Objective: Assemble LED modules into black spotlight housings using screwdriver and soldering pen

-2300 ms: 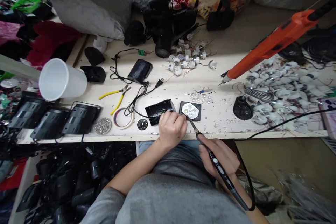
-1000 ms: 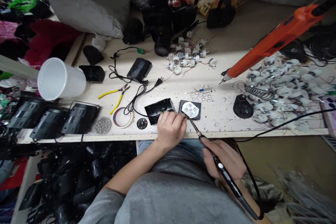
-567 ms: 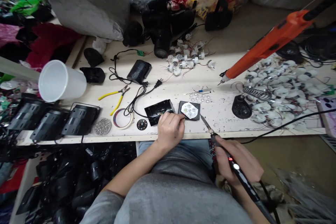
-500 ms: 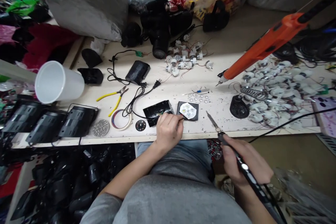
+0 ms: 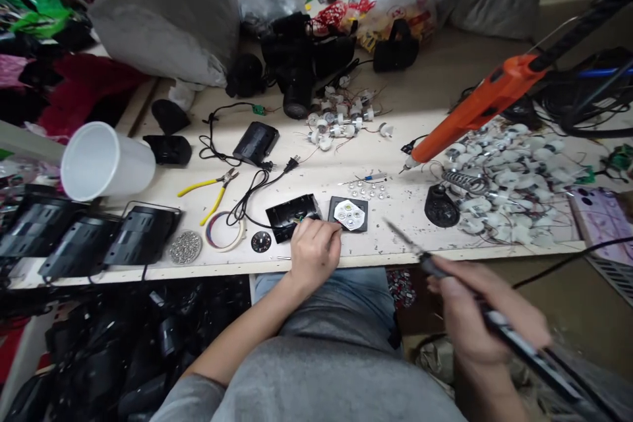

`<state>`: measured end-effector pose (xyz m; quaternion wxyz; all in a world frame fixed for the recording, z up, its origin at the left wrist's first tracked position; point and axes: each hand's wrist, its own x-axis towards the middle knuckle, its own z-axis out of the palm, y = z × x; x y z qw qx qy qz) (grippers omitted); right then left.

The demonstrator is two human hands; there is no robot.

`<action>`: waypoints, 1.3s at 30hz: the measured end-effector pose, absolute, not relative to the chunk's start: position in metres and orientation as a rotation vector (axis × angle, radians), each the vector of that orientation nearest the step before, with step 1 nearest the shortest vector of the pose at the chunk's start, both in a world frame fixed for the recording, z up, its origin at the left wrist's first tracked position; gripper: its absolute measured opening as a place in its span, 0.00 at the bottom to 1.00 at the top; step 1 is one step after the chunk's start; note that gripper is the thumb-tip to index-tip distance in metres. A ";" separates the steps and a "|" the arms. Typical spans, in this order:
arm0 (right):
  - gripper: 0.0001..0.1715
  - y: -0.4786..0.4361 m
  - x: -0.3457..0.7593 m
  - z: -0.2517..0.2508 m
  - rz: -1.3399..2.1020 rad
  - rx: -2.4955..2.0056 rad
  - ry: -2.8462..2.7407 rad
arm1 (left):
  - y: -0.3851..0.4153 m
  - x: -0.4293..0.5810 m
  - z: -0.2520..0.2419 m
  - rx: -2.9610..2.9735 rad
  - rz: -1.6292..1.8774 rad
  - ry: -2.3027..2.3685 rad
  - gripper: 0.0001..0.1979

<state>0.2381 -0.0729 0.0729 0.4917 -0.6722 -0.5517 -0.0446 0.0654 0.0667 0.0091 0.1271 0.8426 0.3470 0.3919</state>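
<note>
My left hand [image 5: 315,249] is closed in a pinch at the table's front edge, with what looks like a thin wire at its fingertips. Just behind it lies an open black plastic housing [image 5: 287,214] with a power cord [image 5: 242,201]. To its right a white LED board [image 5: 349,214] with several round lenses rests on a black square block [image 5: 362,204]. My right hand [image 5: 487,306] grips a soldering iron [image 5: 428,262], its tip pointing left and held apart from the board. The hand and iron are slightly blurred.
An orange tool [image 5: 469,115] hangs tip-down above the table. White motor-like parts [image 5: 519,178] are heaped at right. Yellow-handled cutters [image 5: 212,191], a tape roll [image 5: 225,232], a dish of screws [image 5: 185,247] and a white bucket [image 5: 111,161] stand at left. Small lenses [image 5: 366,190] lie behind the board.
My right hand has moved right with the soldering iron, drawing its tip slightly away from the board. My left hand keeps its pinch beside the housing. The view has shifted slightly.
</note>
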 end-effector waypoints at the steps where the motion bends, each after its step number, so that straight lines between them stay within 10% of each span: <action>1: 0.18 -0.073 0.229 0.071 -0.060 -1.606 -1.404 | 0.067 0.065 0.009 2.434 1.140 1.008 0.05; 39: 0.19 -0.048 0.199 0.038 -0.095 -1.483 -1.628 | 0.064 0.065 0.004 2.439 1.108 1.077 0.06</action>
